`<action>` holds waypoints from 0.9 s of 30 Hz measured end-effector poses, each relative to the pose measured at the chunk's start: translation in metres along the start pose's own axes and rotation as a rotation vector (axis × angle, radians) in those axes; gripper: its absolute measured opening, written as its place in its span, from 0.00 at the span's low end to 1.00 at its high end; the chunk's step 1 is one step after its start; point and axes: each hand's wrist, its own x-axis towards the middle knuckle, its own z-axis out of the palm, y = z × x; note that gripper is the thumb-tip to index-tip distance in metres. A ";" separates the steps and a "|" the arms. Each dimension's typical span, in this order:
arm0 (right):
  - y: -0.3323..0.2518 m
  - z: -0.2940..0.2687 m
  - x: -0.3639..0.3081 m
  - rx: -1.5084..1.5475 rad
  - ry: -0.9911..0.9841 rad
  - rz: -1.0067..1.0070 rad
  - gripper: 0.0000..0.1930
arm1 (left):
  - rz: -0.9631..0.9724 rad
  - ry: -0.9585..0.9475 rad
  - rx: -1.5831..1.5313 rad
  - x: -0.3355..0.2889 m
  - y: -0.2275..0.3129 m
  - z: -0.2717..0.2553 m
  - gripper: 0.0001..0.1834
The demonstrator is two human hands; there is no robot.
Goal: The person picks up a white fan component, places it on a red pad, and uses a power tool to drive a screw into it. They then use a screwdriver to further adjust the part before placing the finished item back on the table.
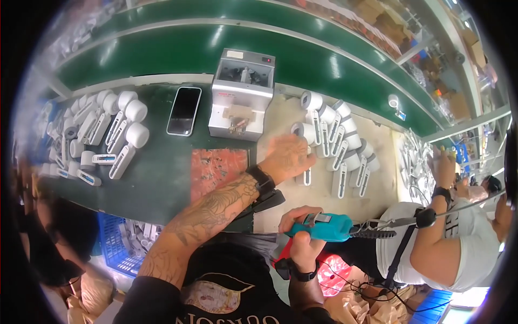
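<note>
My left hand (286,157) reaches across the pale mat, slightly blurred, its fingers curled over the neck of a white handheld device (307,175) with a round head. That device lies at the near left of a group of similar ones (339,141), which have thick round heads and slotted handles. My right hand (302,240) is closed around a teal electric screwdriver (327,227), held low at the bench's front edge. From the tool's right end a coiled cord (372,234) runs off.
A grey machine (243,97) and a phone (184,111) stand at the back. More white devices (116,129) crowd the left, beside a red sheet (216,170). A blue basket (110,243) sits below the bench. At right, a co-worker's arm (440,227) is close by.
</note>
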 end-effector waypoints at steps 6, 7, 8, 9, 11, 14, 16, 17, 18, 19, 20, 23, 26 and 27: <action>0.002 0.017 0.017 0.002 -0.056 0.019 0.36 | 0.009 0.016 0.009 -0.001 -0.008 -0.003 0.30; 0.003 0.018 0.018 0.021 -0.081 0.022 0.37 | 0.002 0.020 0.009 -0.006 -0.010 -0.002 0.30; 0.004 0.019 0.016 0.016 -0.083 0.023 0.37 | 0.018 0.094 -0.043 -0.014 -0.013 -0.001 0.29; 0.004 0.019 0.014 0.018 -0.086 0.026 0.37 | 0.038 0.164 -0.094 -0.020 -0.014 -0.003 0.27; 0.004 0.019 0.010 -0.001 -0.020 0.029 0.37 | 0.027 0.098 -0.169 -0.036 -0.010 -0.037 0.24; 0.006 0.008 0.008 -0.066 -0.017 0.024 0.37 | 0.110 0.127 -0.307 -0.071 -0.014 -0.078 0.15; 0.004 0.011 0.012 -0.062 0.003 0.018 0.37 | 0.191 0.224 -0.372 -0.091 -0.029 -0.089 0.11; 0.005 0.015 0.015 -0.060 0.021 -0.001 0.37 | 0.252 0.204 -0.360 -0.099 -0.039 -0.093 0.11; 0.008 0.017 0.018 -0.053 0.023 -0.018 0.38 | 0.314 0.187 -0.349 -0.105 -0.047 -0.097 0.11; 0.008 0.020 0.021 -0.050 0.016 -0.008 0.38 | 0.301 0.186 -0.349 -0.111 -0.055 -0.099 0.11; 0.005 0.024 0.025 -0.034 0.008 0.004 0.38 | 0.340 0.195 -0.270 -0.116 -0.063 -0.099 0.12; 0.003 0.035 0.036 -0.046 -0.035 0.002 0.38 | 0.381 0.161 -0.153 -0.128 -0.082 -0.101 0.14; 0.001 0.051 0.059 0.022 -0.050 -0.133 0.39 | 0.404 0.275 -0.159 -0.131 -0.094 -0.106 0.14; -0.001 0.058 0.070 0.011 -0.054 -0.139 0.39 | 0.347 0.196 -0.178 -0.127 -0.098 -0.108 0.15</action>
